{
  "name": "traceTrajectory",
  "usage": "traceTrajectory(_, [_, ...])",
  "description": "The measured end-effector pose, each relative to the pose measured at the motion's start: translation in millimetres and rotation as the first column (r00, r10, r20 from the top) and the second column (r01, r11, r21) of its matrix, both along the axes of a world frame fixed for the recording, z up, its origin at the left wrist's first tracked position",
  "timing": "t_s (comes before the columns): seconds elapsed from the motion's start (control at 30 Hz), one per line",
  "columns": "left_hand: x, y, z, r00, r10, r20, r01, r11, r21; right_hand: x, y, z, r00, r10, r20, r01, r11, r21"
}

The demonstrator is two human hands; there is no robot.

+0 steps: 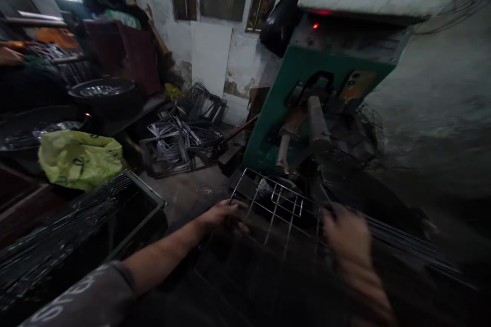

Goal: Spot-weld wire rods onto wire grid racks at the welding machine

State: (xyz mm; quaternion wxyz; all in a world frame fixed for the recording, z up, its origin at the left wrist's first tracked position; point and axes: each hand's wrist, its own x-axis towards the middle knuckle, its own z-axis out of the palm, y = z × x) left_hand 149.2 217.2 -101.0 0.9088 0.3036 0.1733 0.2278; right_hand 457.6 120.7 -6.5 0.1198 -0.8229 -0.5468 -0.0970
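Holding the wire rack (273, 217) by its left edge in the left hand's (226, 214) closed grip; having the right hand (347, 230) by the opposite edge, too blurred to tell its grip. Apparently already fitted with crossbars (288, 235) and a small inner rectangle (302, 207); impossible to judge any remaining work. Lost in shadow at the near edge. Placed before the green machine (274, 97). Beyond, on to wire frames (184, 135) heaped on the floor (180, 186), too tangled to count.

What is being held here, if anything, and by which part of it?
A wire grid: the left hand holds its left edge. The right hand is by its right edge, too blurred to tell its hold.
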Motion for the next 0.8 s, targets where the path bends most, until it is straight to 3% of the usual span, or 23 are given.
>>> traceTrajectory(0.1, [-3.1,0.5,-5.6,0.999,0.009,0.042,-0.01,1.0,0.005,-26.7,48.8,-9.8,0.963,0.221,0.153,-0.222,0.975,-0.005])
traceTrajectory(0.2, [-8.1,3.3,-9.6,0.997,0.002,0.072,-0.003,1.0,0.017,-41.7,73.8,-19.0,0.933,0.255,0.253,-0.27,0.962,0.028])
traceTrajectory(0.4, [-11.1,5.5,-4.4,0.999,0.017,0.051,-0.018,1.0,0.009,-53.7,75.9,-30.1,0.892,0.271,0.361,-0.326,0.94,0.098])
traceTrajectory(0.8, [-8.2,-0.5,5.5,0.998,0.027,0.055,-0.028,0.999,0.028,-49.1,71.8,-39.2,0.881,0.274,0.387,-0.355,0.922,0.155])
